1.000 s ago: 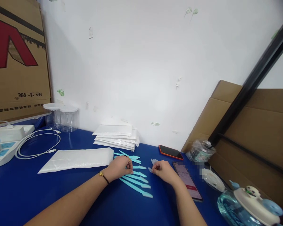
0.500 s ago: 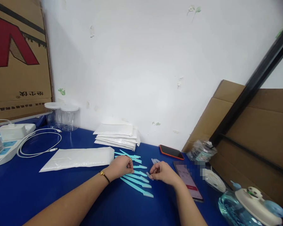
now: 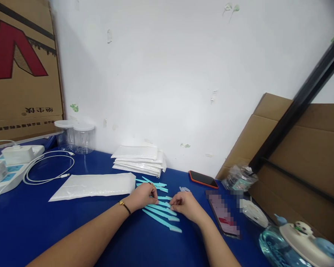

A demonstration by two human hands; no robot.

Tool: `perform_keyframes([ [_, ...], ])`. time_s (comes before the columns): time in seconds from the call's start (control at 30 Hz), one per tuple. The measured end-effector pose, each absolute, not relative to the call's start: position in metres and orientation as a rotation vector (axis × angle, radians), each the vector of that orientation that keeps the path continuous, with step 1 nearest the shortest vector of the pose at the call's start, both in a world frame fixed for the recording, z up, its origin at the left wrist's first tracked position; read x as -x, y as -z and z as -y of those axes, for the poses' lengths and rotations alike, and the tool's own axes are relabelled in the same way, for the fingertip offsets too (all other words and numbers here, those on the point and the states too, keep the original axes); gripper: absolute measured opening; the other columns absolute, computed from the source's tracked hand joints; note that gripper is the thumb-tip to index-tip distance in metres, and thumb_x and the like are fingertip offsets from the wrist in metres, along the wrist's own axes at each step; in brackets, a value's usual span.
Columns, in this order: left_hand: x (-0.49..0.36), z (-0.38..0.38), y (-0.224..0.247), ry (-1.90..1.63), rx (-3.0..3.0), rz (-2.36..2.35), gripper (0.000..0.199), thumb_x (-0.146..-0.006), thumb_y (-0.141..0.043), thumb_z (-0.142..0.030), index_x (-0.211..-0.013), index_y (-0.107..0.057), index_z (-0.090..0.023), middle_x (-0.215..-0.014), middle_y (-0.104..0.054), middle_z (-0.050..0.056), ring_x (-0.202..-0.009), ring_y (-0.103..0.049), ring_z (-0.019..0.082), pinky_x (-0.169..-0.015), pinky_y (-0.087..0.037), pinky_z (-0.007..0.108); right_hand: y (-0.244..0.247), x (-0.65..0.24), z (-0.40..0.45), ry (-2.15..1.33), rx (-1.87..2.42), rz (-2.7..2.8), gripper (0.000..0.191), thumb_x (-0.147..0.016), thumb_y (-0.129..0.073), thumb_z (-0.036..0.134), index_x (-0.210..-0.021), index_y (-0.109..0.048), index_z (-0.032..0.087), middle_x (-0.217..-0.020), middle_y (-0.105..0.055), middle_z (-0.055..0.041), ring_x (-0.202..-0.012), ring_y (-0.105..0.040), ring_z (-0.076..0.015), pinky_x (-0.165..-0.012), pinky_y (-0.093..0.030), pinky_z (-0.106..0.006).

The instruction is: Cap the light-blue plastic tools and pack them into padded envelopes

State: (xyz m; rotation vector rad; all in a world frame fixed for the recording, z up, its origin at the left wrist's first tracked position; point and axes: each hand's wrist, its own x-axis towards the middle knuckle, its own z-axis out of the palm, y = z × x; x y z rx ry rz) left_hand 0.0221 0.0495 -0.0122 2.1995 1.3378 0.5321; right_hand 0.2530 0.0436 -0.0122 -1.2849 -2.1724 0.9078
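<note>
Several turquoise eyebrow razors (image 3: 167, 223) lie fanned out on the blue table, blade ends to the right. My left hand (image 3: 144, 195) is closed, its thumb and fingers pinching the handle of a razor in the middle of the fan. At that razor's blade end, my right hand (image 3: 183, 204) is closed in a pinch; the small clear cap in it is mostly hidden by the fingers. More clear caps (image 3: 184, 189) lie just behind the right hand. Behind my left hand is a second group of turquoise razors (image 3: 156, 184).
A white padded mailer (image 3: 91, 186) lies left, with a mailer stack (image 3: 137, 159) by the wall. Two phones, one orange-edged (image 3: 203, 180) and one lit (image 3: 224, 217), lie right. A blue-tinted bottle (image 3: 289, 244) stands front right; clear jars (image 3: 84, 139) and a power strip (image 3: 19, 178) are left.
My right hand has moved left with the clear cap, up to the blade end of a razor. My left hand has stayed nearly still on the handle.
</note>
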Motion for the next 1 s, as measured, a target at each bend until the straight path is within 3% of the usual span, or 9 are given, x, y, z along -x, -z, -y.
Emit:
perform_keyframes([
  [0.2, -0.022, -0.043, 0.01, -0.642, -2.247, -1.237, 0.039, -0.074, -0.062, -0.042, -0.108, -0.059, -0.023, -0.102, -0.059, 0.003, -0.09, -0.055, 0.017, -0.076, -0.042, 0.024, -0.01, -0.297, -0.057, -0.441, 1.482, 1.892, 0.019, -0.074, -0.057, 0.029, -0.079, -0.07, 0.016, -0.072, -0.069, -0.0041, -0.064, -0.061, -0.017, -0.058, -0.044, -0.025],
  [0.33, -0.028, -0.033, 0.002, -0.509, -2.367, -1.076, 0.023, -0.077, -0.058, -0.033, -0.097, -0.064, -0.023, -0.096, -0.061, 0.002, -0.089, -0.055, 0.016, -0.074, -0.042, 0.023, -0.011, -0.32, -0.064, -0.348, 1.725, 1.889, 0.016, -0.073, -0.055, 0.025, -0.073, -0.068, 0.018, -0.072, -0.07, -0.0034, -0.066, -0.062, -0.0178, -0.059, -0.043, -0.024],
  [0.53, -0.037, -0.019, -0.006, -0.344, -2.428, -0.928, 0.02, -0.076, -0.062, -0.035, -0.094, -0.065, -0.027, -0.09, -0.062, -0.002, -0.079, -0.056, 0.013, -0.065, -0.041, 0.02, -0.003, -0.315, -0.061, -0.373, 1.92, 1.973, 0.005, -0.062, -0.067, 0.023, -0.063, -0.068, 0.017, -0.066, -0.069, -0.0044, -0.062, -0.062, -0.0173, -0.054, -0.039, -0.023],
  [0.77, -0.014, -0.045, -0.002, -0.567, -2.531, -1.57, 0.018, -0.078, -0.059, -0.026, -0.095, -0.062, -0.023, -0.101, -0.06, 0.004, -0.096, -0.054, 0.021, -0.082, -0.039, 0.031, -0.003, -0.305, -0.054, -0.522, 1.885, 2.089, 0.003, -0.06, -0.066, 0.015, -0.06, -0.066, 0.018, -0.062, -0.068, -0.0016, -0.057, -0.06, -0.0142, -0.049, -0.038, -0.02],
  [1.0, -0.002, -0.057, 0.001, -0.546, -2.501, -1.617, 0.011, -0.078, -0.057, -0.029, -0.079, -0.065, -0.022, -0.084, -0.064, 0.002, -0.086, -0.056, 0.02, -0.073, -0.038, 0.028, 0.005, -0.283, -0.05, -0.675, 1.594, 2.151, 0.003, -0.061, -0.066, 0.015, -0.058, -0.065, 0.017, -0.056, -0.063, -0.0007, -0.052, -0.055, -0.0133, -0.048, -0.037, -0.021],
])
